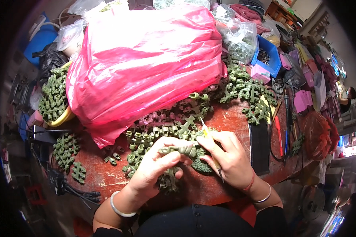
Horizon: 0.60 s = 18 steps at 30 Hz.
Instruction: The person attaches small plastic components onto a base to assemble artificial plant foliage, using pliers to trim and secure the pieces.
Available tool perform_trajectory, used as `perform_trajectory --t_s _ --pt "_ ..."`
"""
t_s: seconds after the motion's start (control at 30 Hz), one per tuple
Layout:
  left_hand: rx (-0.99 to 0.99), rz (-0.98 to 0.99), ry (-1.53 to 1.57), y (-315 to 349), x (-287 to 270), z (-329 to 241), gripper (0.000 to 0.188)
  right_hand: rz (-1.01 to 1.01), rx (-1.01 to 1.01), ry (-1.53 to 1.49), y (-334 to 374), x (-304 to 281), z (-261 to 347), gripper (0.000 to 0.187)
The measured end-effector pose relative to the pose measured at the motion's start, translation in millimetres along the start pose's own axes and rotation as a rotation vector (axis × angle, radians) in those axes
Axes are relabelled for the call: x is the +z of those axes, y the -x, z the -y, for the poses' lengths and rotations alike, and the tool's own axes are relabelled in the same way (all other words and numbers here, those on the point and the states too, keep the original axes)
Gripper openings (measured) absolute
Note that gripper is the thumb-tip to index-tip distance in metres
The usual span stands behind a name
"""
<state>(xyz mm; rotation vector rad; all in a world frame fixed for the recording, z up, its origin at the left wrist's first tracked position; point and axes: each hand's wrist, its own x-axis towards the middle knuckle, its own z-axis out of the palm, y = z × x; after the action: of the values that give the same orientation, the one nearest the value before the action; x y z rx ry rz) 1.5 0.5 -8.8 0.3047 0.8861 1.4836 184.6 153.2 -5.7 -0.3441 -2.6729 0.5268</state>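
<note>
Lower centre of frame, I log left hand (155,161) pinching green piece (186,150), right hand (228,157) gripping pointed tool (205,128), whose slip could scar the piece.

Can't see under the pink bag (146,75) at 12, or the whole tool (205,128) behind the right hand (227,157). Only getting a cut-off shirt (178,222) at 6 o'clock, tbh.

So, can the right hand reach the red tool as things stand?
Probably yes: the red tool lies uncovered beyond a flat black panel, but the right hand holds a slim tool.
</note>
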Motion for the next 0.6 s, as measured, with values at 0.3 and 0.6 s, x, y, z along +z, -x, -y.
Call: perform_trajectory --t_s 0.3,0.6 --pt "0.167 0.101 -0.067 -4.7 -11.2 7.0 0.017 -0.317 0.134 -0.279 0.7 -1.2 -2.9 0.018" --pt "0.232 0.086 -0.67 -1.4 2.4 6.4 0.024 -0.017 0.33 -0.783 7.1 -14.2 -1.1 0.016"
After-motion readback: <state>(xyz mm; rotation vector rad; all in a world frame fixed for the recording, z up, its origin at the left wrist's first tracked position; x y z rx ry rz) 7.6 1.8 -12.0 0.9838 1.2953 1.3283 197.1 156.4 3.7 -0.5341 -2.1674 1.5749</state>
